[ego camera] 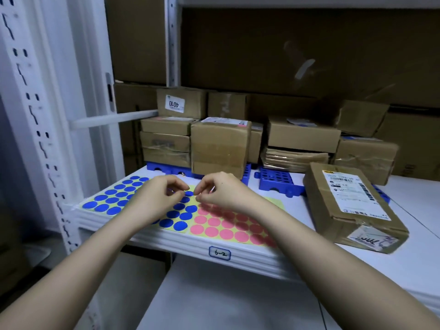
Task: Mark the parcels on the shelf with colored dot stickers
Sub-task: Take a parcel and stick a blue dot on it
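- The blue dot sheet (pixel 114 198) lies at the near left of the white shelf (pixel 416 234): a yellow backing covered with round blue stickers, its right half partly hidden under the left hand (pixel 159 194).
- The left hand's fingers are curled down over that sheet, thumb and forefinger drawn together just left of a single blue dot (pixel 189 193).
- That blue dot sits between the two hands' fingertips; it seems to be pinched from both sides, though the view is too soft to tell whether it is lifted off the backing.
- The right hand (pixel 221 190) mirrors the left, fingers curled, thumb and forefinger closed at the dot's right edge.
- The pink dot sheet (pixel 228 228), also yellow-backed, lies just right of the blue one, under the right wrist; two sheets in all.
- At the near right, one taped brown parcel (pixel 352 208) with a white shipping label lies apart from the stack of parcels (pixel 221 144) at the far side, at least eight of them.
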Action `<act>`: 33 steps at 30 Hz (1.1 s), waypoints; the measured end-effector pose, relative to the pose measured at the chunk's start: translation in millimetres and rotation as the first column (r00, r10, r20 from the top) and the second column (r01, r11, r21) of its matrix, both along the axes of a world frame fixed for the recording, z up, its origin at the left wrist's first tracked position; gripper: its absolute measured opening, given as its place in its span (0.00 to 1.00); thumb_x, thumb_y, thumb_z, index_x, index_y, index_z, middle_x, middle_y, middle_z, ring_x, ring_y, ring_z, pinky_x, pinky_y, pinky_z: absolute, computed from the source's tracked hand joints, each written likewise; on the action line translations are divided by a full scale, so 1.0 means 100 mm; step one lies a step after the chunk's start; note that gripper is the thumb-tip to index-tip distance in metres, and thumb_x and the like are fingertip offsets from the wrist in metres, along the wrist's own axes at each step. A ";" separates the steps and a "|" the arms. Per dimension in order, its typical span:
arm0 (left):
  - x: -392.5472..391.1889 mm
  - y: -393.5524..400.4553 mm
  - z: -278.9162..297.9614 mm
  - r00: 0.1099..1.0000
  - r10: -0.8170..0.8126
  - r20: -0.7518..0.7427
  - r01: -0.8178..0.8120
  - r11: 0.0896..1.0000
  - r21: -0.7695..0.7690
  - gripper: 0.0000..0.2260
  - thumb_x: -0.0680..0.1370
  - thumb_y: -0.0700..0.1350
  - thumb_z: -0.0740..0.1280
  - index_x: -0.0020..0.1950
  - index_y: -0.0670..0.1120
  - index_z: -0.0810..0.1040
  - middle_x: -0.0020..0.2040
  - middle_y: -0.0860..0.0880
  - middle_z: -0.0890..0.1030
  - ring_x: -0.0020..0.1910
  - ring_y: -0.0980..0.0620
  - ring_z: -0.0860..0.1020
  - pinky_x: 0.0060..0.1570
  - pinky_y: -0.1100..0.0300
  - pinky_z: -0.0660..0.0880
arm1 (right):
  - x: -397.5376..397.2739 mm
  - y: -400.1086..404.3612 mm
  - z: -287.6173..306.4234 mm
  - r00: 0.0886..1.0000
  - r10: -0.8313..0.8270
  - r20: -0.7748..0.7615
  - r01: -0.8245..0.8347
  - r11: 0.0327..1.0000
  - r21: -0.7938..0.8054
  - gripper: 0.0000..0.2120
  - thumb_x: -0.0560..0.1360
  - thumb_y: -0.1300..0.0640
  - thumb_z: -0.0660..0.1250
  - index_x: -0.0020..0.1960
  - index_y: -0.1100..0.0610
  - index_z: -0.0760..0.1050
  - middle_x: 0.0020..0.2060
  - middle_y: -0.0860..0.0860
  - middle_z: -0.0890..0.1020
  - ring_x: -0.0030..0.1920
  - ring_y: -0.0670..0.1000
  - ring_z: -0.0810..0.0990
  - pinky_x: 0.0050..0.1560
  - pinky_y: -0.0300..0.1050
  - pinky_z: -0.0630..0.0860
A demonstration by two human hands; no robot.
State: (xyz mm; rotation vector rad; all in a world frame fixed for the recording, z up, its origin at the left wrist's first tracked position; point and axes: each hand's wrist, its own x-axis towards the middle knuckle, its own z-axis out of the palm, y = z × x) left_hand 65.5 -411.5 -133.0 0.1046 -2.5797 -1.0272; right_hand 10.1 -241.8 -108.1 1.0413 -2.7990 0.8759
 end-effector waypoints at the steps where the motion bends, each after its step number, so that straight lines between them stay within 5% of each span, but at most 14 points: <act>1: 0.00 -0.03 -0.02 1.000 -0.005 0.018 0.005 1.000 -0.009 0.10 0.77 0.43 0.67 0.42 0.59 0.78 0.44 0.56 0.83 0.45 0.55 0.81 0.49 0.48 0.79 | -0.01 -0.04 -0.02 1.000 0.008 0.025 -0.008 1.000 0.010 0.05 0.73 0.57 0.68 0.48 0.51 0.81 0.37 0.45 0.83 0.38 0.50 0.82 0.45 0.49 0.81; 7: -0.03 -0.04 -0.14 0.998 -0.042 0.040 0.045 0.996 -0.079 0.05 0.73 0.45 0.71 0.40 0.55 0.80 0.41 0.57 0.82 0.44 0.58 0.80 0.50 0.50 0.78 | -0.07 -0.10 -0.09 0.994 0.026 0.109 -0.030 0.999 0.038 0.04 0.73 0.56 0.71 0.48 0.53 0.81 0.35 0.43 0.80 0.33 0.44 0.76 0.36 0.42 0.74; 10: -0.05 -0.05 -0.15 0.997 -0.051 0.049 0.056 0.993 -0.105 0.05 0.72 0.47 0.73 0.39 0.54 0.79 0.43 0.56 0.80 0.45 0.56 0.79 0.50 0.48 0.77 | -0.13 -0.10 -0.13 0.986 0.039 0.164 -0.042 0.999 0.019 0.02 0.73 0.56 0.72 0.46 0.51 0.81 0.39 0.47 0.83 0.38 0.48 0.78 0.42 0.46 0.75; 17: -0.08 -0.07 -0.17 0.995 -0.057 0.079 0.069 0.986 -0.152 0.05 0.73 0.50 0.71 0.40 0.58 0.77 0.46 0.57 0.78 0.48 0.58 0.76 0.54 0.51 0.74 | -0.20 -0.08 -0.21 0.969 0.073 0.235 -0.057 0.996 -0.073 0.05 0.77 0.62 0.67 0.50 0.56 0.81 0.35 0.44 0.79 0.28 0.39 0.72 0.28 0.28 0.67; 22: -0.09 -0.07 -0.18 0.995 -0.067 0.079 0.077 0.989 -0.127 0.05 0.73 0.49 0.72 0.40 0.58 0.77 0.46 0.57 0.78 0.47 0.58 0.76 0.53 0.50 0.75 | -0.21 -0.07 -0.26 0.978 0.058 0.198 -0.039 0.994 -0.102 0.04 0.77 0.56 0.67 0.45 0.51 0.81 0.35 0.39 0.79 0.32 0.35 0.75 0.38 0.32 0.71; 33: -0.09 -0.07 -0.17 0.995 -0.057 0.081 0.067 0.990 -0.124 0.07 0.75 0.46 0.68 0.40 0.58 0.76 0.45 0.56 0.78 0.46 0.58 0.77 0.53 0.50 0.75 | -0.18 -0.07 -0.24 0.965 0.106 0.242 -0.081 0.991 -0.108 0.04 0.75 0.61 0.69 0.47 0.57 0.82 0.32 0.39 0.79 0.27 0.33 0.74 0.30 0.25 0.66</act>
